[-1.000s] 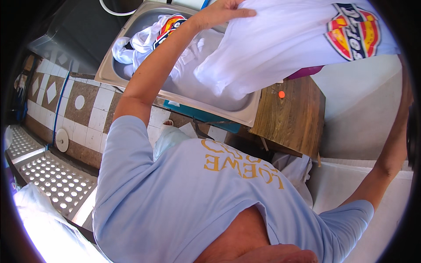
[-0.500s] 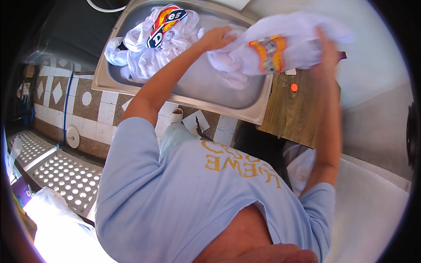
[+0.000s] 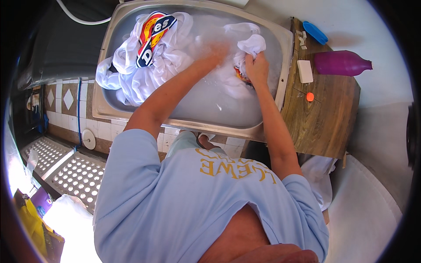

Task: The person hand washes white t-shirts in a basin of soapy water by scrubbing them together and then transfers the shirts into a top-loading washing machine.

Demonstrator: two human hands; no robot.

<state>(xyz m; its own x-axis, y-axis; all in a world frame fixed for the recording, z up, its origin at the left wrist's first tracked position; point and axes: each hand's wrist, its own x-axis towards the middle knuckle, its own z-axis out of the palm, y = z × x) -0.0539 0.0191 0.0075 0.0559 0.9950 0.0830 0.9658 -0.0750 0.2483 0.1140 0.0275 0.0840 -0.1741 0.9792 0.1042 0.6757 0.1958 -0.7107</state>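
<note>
A metal sink basin (image 3: 193, 117) holds cloudy water (image 3: 206, 94). My right hand (image 3: 258, 70) grips a bunched fold of a white garment (image 3: 252, 44) at the basin's right side; the rest of that cloth lies in the water, with part of its orange and dark print showing below my fingers. My left hand (image 3: 217, 55) is in the cloudy water to the left of this garment, its fingers blurred and partly hidden. Heaped at the basin's left end is another wet white garment (image 3: 169, 61), with a red, yellow and navy print on top.
Right of the basin, a wooden board (image 3: 324, 118) carries a white soap bar (image 3: 305, 71), a purple bottle (image 3: 340, 63), a blue oval dish (image 3: 315, 33) and an orange round piece (image 3: 310, 97). A white hose (image 3: 83, 21) hangs at upper left. Perforated metal steps (image 3: 74, 177) stand at lower left.
The white garment in my right hand has come down from above the board, leftward into the water. My left hand has lowered into the water. The board's objects are now uncovered.
</note>
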